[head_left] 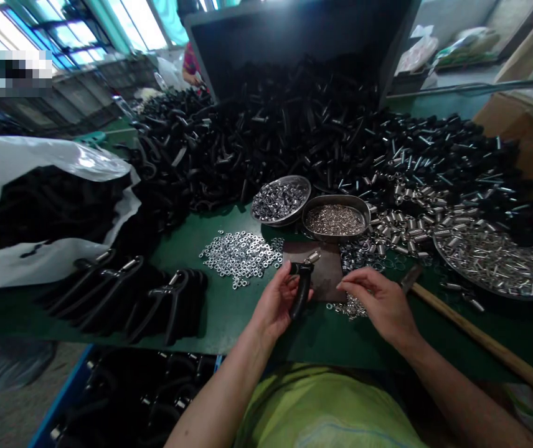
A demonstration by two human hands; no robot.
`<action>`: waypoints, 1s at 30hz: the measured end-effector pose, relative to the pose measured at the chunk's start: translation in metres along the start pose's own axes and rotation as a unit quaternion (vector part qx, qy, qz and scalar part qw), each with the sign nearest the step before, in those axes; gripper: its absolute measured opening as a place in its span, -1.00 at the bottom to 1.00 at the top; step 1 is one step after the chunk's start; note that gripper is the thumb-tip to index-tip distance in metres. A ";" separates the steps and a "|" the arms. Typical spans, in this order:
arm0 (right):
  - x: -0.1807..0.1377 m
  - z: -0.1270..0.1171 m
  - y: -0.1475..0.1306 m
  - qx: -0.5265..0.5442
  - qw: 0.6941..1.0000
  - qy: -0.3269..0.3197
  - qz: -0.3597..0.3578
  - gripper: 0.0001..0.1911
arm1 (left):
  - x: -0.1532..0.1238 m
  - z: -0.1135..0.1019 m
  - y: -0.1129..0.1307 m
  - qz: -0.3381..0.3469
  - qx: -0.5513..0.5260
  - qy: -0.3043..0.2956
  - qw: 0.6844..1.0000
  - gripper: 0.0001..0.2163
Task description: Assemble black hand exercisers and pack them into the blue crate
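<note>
Black | curved handle | silvery coil spring at upper end

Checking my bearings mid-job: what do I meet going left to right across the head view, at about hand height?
White bag → nuts → left hand, holding a black handle → right hand → silver pins.

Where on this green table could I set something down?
Probably best is the bare table between the small metal rings, stacked black parts and left hand. A slimmer strip lies between the wooden handle and the dish of metal pins. It's crowded at the back, under the black heap, and right of centre, among loose springs.
</note>
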State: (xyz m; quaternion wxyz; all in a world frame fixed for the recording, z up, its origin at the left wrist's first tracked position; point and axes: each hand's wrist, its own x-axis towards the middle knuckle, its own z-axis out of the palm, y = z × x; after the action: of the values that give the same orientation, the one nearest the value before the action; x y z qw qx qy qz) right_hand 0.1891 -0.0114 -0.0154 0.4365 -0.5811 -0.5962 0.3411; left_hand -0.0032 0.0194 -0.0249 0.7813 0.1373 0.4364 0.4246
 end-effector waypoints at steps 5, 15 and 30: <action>0.017 0.027 -0.014 0.062 0.995 -0.017 -0.070 -0.94 | -0.017 0.003 0.000 -0.079 -0.109 -0.046 0.990 -0.62; 0.031 0.029 -0.005 0.057 0.993 -0.068 -0.075 -0.94 | -0.021 -0.001 0.002 -0.007 -0.007 -0.060 0.998 -0.61; 0.076 0.030 0.039 -0.347 0.799 -0.216 -0.442 -0.74 | 0.021 -0.022 0.011 0.339 0.725 -0.063 0.596 -0.39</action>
State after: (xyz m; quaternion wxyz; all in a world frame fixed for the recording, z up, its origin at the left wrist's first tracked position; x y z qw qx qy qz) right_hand 0.1814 0.0707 -0.0536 0.1688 -0.2786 -0.9455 -0.0019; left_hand -0.0215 0.0390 -0.0430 0.2501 0.8232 0.4720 0.1925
